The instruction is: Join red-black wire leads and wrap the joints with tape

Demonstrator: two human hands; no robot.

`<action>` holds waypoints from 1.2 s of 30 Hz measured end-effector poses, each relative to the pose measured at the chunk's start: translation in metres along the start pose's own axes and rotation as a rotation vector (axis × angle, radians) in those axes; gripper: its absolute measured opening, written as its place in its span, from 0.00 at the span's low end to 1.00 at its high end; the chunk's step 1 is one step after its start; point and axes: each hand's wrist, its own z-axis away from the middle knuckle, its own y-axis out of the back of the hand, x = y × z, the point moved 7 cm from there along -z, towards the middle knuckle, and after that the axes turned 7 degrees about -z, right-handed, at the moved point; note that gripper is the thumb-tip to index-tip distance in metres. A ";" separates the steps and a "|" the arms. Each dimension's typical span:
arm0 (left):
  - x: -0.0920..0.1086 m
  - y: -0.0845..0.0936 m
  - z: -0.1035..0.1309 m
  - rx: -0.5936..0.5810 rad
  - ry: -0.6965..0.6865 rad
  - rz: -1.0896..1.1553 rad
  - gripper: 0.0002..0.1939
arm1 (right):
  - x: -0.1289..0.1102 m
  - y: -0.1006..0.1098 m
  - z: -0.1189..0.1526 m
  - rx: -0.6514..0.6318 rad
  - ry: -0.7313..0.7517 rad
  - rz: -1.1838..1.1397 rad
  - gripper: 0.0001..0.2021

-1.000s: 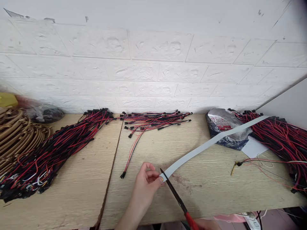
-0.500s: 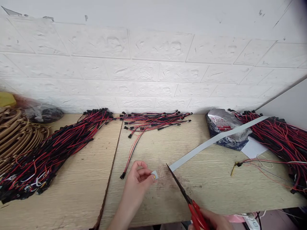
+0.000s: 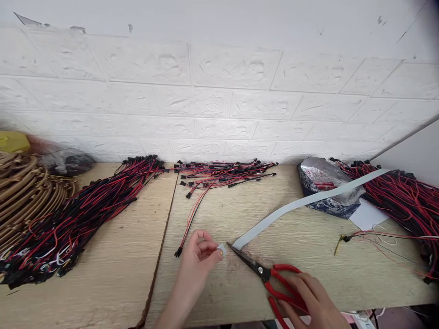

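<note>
Between thumb and fingers, my left hand (image 3: pixel 200 256) pinches a small pale grey piece (image 3: pixel 222 249) with a yellow spot on it. My right hand (image 3: pixel 310 299) is on the red handles of a pair of scissors (image 3: pixel 262 272), fingers around them. The dark blades point up and left, and their tips lie at the near end of a long pale grey strip (image 3: pixel 284 210). That strip runs back to the right across a patterned bag (image 3: pixel 325 185) and onto a wire pile. A gap separates the blades from the small piece.
Bundles of red and black wires lie at the left (image 3: pixel 89 210) and right (image 3: pixel 404 196). A smaller wire group (image 3: pixel 222 171) is by the white brick wall. Brown curved pieces (image 3: pixel 24 192) fill the far left.
The scissors have turned flatter, with their tips moved left, and my right hand has come further into view. The strip's near end has shifted left. My left hand holds its pinch.
</note>
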 end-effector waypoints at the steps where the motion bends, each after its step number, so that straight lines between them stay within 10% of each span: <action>1: 0.000 -0.002 0.000 -0.008 -0.003 -0.004 0.19 | -0.003 0.003 -0.002 0.017 0.018 0.002 0.13; 11: 0.014 -0.020 0.016 -0.076 -0.103 -0.138 0.15 | -0.078 -0.016 -0.080 -0.104 -0.246 -0.740 0.07; 18: 0.024 -0.017 0.021 -0.055 -0.134 -0.195 0.14 | -0.079 -0.029 -0.096 -0.192 -0.403 -1.036 0.13; 27: 0.039 0.067 0.020 0.576 -0.456 -0.955 0.07 | -0.053 -0.015 -0.098 0.047 -0.545 -1.193 0.19; 36: 0.026 0.070 0.002 0.355 -0.241 -0.668 0.06 | -0.105 -0.047 -0.107 -0.201 -0.358 -1.114 0.17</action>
